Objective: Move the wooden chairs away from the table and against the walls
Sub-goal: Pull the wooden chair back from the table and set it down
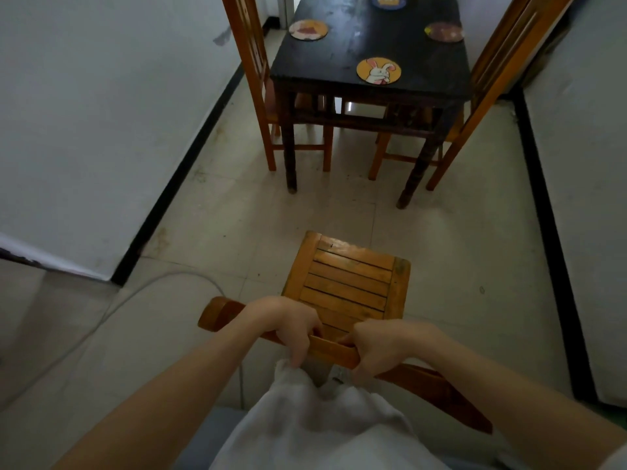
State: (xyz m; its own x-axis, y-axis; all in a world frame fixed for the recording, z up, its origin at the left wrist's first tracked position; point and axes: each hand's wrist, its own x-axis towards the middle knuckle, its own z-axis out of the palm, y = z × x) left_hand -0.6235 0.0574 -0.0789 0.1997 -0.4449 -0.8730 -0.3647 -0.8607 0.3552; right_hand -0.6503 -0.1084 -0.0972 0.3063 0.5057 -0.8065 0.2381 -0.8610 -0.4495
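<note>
A wooden chair [349,283] with a slatted seat stands on the tiled floor right in front of me, well apart from the dark table [369,52]. My left hand [288,323] and my right hand [383,347] both grip the top rail of its backrest, side by side. Two more wooden chairs remain at the table: one [251,69] on its left side and one [488,83] on its right side, both with seats tucked under the tabletop.
Several round coasters lie on the table, one with a rabbit picture [378,70]. White walls with black skirting run along the left [101,113] and right [583,164]. A pale cable [112,310] curves across the floor at the left.
</note>
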